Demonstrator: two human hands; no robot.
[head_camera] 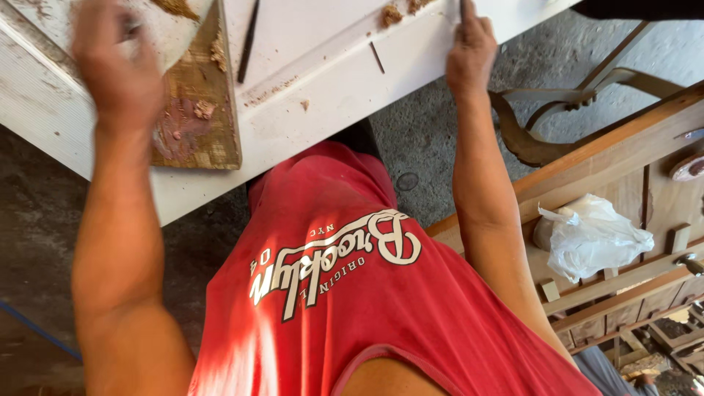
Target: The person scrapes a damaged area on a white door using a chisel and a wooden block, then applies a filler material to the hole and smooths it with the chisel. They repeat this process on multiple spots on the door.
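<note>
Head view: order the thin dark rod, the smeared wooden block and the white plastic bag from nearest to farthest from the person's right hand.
From the right hand:
1. Thin dark rod, to its left on the white panel.
2. Smeared wooden block, farther left.
3. White plastic bag, lower right on wooden furniture.

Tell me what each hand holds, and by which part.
The right hand grips a thin dark tool by its lower end, over the white panel. The left hand is blurred; any hold cannot be told.

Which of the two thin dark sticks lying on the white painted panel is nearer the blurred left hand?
The longer thin dark stick, beside the putty-smeared wooden board near the left hand; the shorter stick lies toward the right hand.
</note>
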